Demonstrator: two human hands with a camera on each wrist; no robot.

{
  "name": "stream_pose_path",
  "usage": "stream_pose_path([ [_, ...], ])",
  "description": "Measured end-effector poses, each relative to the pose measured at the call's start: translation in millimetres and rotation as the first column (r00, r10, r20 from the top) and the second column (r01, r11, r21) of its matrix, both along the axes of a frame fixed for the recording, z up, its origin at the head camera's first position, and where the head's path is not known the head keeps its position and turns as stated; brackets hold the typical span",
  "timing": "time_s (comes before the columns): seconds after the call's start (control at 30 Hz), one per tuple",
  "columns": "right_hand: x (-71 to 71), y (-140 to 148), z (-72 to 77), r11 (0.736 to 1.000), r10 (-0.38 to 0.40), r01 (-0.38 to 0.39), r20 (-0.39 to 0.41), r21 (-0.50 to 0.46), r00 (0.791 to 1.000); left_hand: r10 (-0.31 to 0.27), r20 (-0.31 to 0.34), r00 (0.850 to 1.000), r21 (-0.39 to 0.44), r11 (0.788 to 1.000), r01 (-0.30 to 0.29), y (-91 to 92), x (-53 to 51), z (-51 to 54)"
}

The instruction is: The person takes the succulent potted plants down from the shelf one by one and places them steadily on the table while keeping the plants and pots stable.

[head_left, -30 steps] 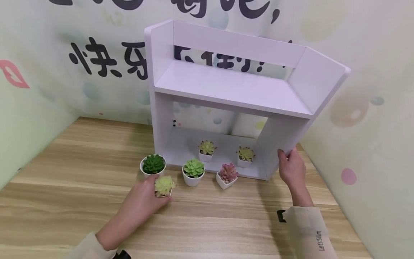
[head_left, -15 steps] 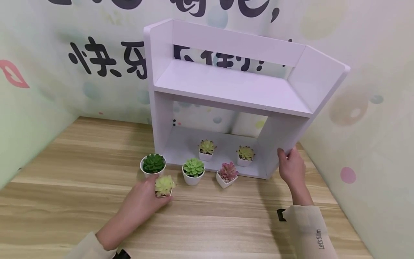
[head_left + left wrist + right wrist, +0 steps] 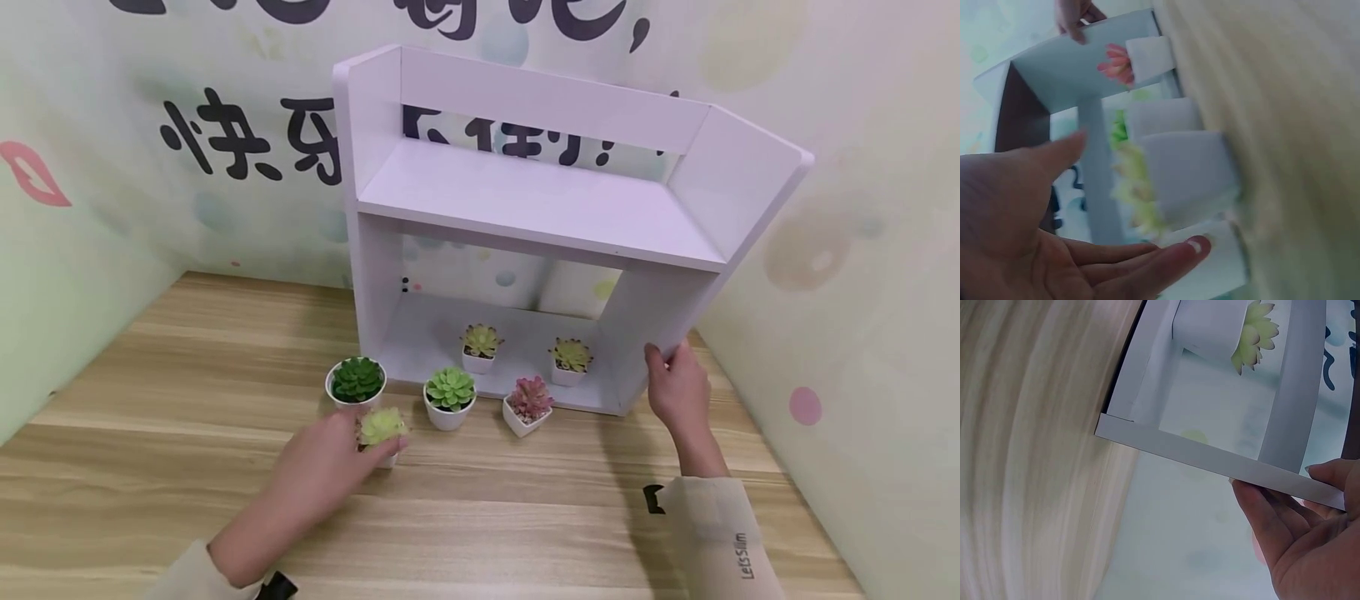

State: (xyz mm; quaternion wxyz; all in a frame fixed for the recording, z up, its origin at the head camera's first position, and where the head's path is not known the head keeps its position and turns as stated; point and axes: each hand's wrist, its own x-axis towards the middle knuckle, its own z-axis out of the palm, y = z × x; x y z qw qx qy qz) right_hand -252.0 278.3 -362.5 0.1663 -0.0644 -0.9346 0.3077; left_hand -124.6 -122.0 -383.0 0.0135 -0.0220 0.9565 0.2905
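Observation:
My left hand (image 3: pixel 318 467) is beside a small potted succulent (image 3: pixel 382 425) with pale yellow-green leaves, on the wooden table. In the left wrist view its thumb and straight fingers stand apart, and the white square pot (image 3: pixel 1191 175) sits upright past them, not gripped. Just behind is a dark green succulent (image 3: pixel 357 380) in a round white pot. My right hand (image 3: pixel 678 387) grips the right side panel of a white two-tier shelf (image 3: pixel 540 200), thumb on the inner side and fingers outside, as the right wrist view (image 3: pixel 1310 531) also has it.
In front of the shelf stand a bright green succulent (image 3: pixel 449 388) and a pink one (image 3: pixel 529 400). Two yellow-green succulents, left (image 3: pixel 481 342) and right (image 3: pixel 571 356), sit on the shelf's lower board. A printed wall (image 3: pixel 247 208) rises behind the table.
My left hand has loosened from the yellow-green succulent, its thumb lifting off and the hand easing slightly back. The pots, the shelf and my right hand stay where they were.

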Motion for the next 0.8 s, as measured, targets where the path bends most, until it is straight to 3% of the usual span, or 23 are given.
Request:
stream_pose_path([
  [0.1, 0.3, -1, 0.3, 1.0, 0.004, -0.004, -0.001, 0.002, 1.0, 0.014, -0.003, 1.0, -0.032, 0.999, -0.015, -1.8, 1.9, 12.6],
  [0.27, 0.8, -1, 1.0, 1.0, 0.016, -0.016, 0.004, -0.002, 1.0, 0.001, -0.109, 0.994, -0.083, 0.997, -0.01, -1.3, 2.8, 30.1],
  [0.33, 0.9, -1, 1.0, 1.0, 0.015, -0.015, 0.002, -0.001, 1.0, -0.032, -0.183, 0.983, -0.09, 0.996, 0.016, 1.4, 0.7, 34.0],
  [0.5, 0.5, -1, 0.9, 1.0, 0.013, -0.013, 0.002, -0.002, 1.0, -0.122, -0.334, 0.935, -0.07, 0.992, 0.105, 12.9, -9.1, 36.4],
  [0.6, 0.1, -1, 0.9, 1.0, 0.012, -0.012, 0.006, -0.006, 1.0, -0.144, -0.334, 0.932, -0.051, 0.99, 0.134, 21.2, -16.9, 37.7],
  [0.8, 0.1, -1, 0.1, 1.0, -0.003, 0.003, 0.014, -0.005, 1.0, -0.175, -0.222, 0.959, 0.049, 0.98, 0.19, 37.6, -39.7, 40.9],
])
